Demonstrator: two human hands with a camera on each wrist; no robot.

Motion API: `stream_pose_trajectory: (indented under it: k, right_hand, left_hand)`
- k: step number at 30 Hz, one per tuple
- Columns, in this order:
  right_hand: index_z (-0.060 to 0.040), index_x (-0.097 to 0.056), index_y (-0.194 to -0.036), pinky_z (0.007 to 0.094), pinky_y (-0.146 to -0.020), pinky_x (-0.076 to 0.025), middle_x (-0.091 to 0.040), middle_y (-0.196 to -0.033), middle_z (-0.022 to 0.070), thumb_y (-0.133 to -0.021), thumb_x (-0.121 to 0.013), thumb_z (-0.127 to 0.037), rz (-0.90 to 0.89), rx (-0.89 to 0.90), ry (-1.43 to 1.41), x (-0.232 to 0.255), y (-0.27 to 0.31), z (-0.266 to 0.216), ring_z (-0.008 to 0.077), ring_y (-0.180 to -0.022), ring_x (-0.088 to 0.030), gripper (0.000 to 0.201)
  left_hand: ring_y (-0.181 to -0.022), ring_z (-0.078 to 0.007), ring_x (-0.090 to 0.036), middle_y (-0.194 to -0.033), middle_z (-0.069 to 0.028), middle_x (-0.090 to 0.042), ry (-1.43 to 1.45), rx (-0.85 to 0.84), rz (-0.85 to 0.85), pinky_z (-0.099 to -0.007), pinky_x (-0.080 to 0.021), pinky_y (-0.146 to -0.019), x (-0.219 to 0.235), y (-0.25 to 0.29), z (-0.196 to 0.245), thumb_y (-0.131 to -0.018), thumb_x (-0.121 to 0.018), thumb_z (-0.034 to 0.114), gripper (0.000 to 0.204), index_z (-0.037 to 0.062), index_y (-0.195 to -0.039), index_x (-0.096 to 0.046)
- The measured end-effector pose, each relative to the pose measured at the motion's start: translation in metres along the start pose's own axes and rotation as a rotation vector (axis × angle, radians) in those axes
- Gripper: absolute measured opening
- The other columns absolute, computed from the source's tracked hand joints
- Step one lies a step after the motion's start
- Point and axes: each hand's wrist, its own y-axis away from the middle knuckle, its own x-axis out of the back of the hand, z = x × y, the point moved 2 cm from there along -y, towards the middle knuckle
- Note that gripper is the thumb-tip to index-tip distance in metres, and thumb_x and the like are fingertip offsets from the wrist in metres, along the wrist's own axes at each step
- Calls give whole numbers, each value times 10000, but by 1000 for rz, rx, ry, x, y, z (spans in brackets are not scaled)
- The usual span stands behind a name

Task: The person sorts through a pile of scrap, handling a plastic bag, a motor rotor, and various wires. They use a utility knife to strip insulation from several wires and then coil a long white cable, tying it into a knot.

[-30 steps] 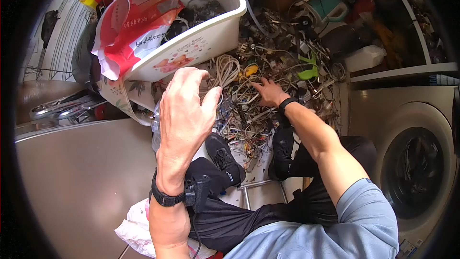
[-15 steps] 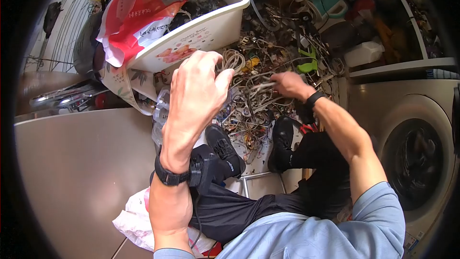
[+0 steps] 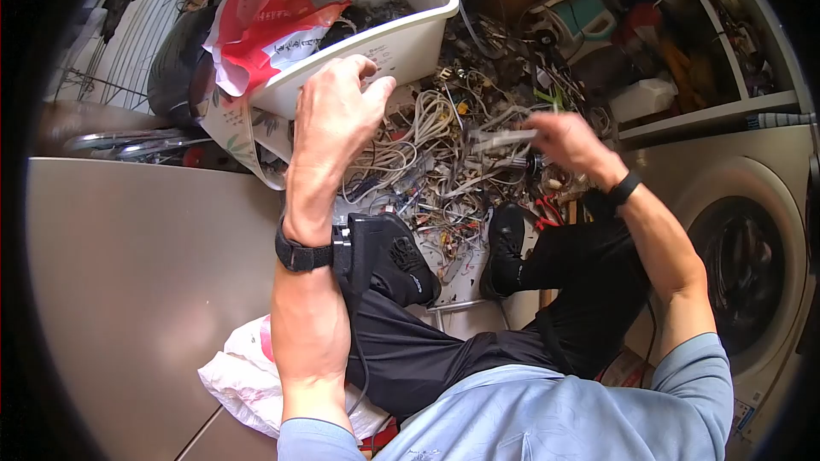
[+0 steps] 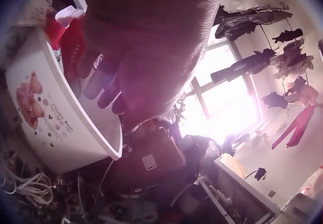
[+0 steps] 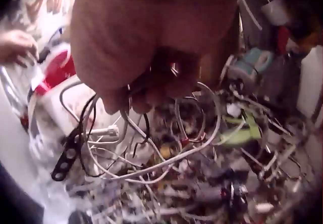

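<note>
My right hand [image 3: 572,143] grips a bundle of cables [image 5: 166,162] above the heap of loose cables and small scraps [image 3: 478,183] on the floor. In the right wrist view, pale loops and thinner black wires hang below the curled fingers, with a white connector [image 5: 107,131] among them. A black strip with holes [image 5: 65,158] dangles at the left of the bundle. Loosely bent and holding nothing, my left hand [image 3: 337,111] hovers before the white bin [image 3: 401,58]. A coil of pale cable [image 3: 434,115] lies on the heap between my hands.
A red and white bag [image 3: 295,13] and dark cables fill the bin. Black shoes [image 3: 506,243] flank the heap's near edge, close to a red-handled tool [image 3: 547,213]. A washing machine [image 3: 666,175] stands at right, a shiny flat panel [image 3: 145,273] at left.
My right hand has drawn back from the heap to the right and lifted, bringing the cables along in its grip. The left hand stays raised near the bin.
</note>
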Motion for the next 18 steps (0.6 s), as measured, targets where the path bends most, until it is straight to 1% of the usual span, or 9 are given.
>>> stream_pose_trajectory:
  k: [2,4,5,7,11,13,15,17,18]
  right_hand:
    - [-93,-657,-1258,415,-846,-584,-714,-1018,171,-808,-766,-85,-294,90,106,-54,22,27,327,-961,-717,463]
    - [-120,-610,-1362,448,-927,-573,-680,-1198,184,-817,-668,-123,-553,135,283,-109,42,47,369,-1114,-673,548]
    - [-96,-631,-1315,464,-904,-577,-682,-1163,189,-799,-622,-97,-665,126,252,-131,41,49,369,-1108,-676,516]
    - [-53,-682,-1133,443,-862,-590,-703,-1200,170,-790,-594,-44,-857,62,441,-123,3,-1,335,-1101,-692,355]
    - [-65,-680,-1031,440,-835,-571,-687,-1061,122,-825,-630,-91,-296,212,424,-172,-93,-6,331,-1013,-675,213]
    - [-81,-677,-1012,425,-887,-524,-654,-1036,99,-858,-624,-130,-27,323,441,-190,-138,-11,312,-1046,-636,171]
    - [-97,-684,-1033,410,-935,-476,-642,-1077,88,-883,-605,-169,101,422,487,-221,-179,-12,279,-1126,-597,184]
    - [-122,-714,-1078,449,-990,-439,-661,-1083,74,-923,-576,-212,-27,431,532,-251,-205,-9,264,-1142,-591,226]
    - [-133,-731,-1089,487,-1021,-408,-674,-1092,64,-936,-569,-226,-122,386,616,-262,-212,-7,256,-1154,-586,241]
  left_hand:
    - [-928,-306,-730,-1023,-209,-744,12,16,-9,-394,-551,-847,2,0,-2,-882,-714,327,386,19,-1112,-744]
    - [-921,-301,-729,-1015,-207,-744,13,40,-16,-390,-550,-842,6,2,-6,-881,-716,326,385,19,-1113,-744]
    - [-976,-342,-715,-1048,-224,-734,17,45,-1,-410,-544,-883,8,4,-4,-874,-707,316,386,6,-1100,-743]
    - [-1030,-384,-701,-1081,-240,-723,18,62,13,-431,-538,-923,12,8,-6,-866,-697,306,387,-8,-1088,-742]
    - [-977,-380,-694,-1044,-223,-718,-18,44,66,-436,-535,-883,17,10,-14,-871,-700,286,363,-17,-1067,-736]
    - [-958,-380,-691,-1030,-218,-715,-42,76,70,-438,-534,-868,22,11,-20,-872,-706,273,347,-18,-1059,-734]
    - [-936,-380,-687,-1003,-215,-710,-64,96,75,-439,-532,-847,24,14,-25,-869,-722,239,310,-18,-1042,-731]
    - [-932,-381,-686,-990,-213,-706,-93,112,86,-437,-531,-837,22,15,-34,-864,-734,216,289,-25,-1024,-725]
    - [-862,-327,-676,-994,-179,-717,-130,96,103,-405,-529,-796,22,16,-37,-865,-739,224,294,-10,-1043,-726]
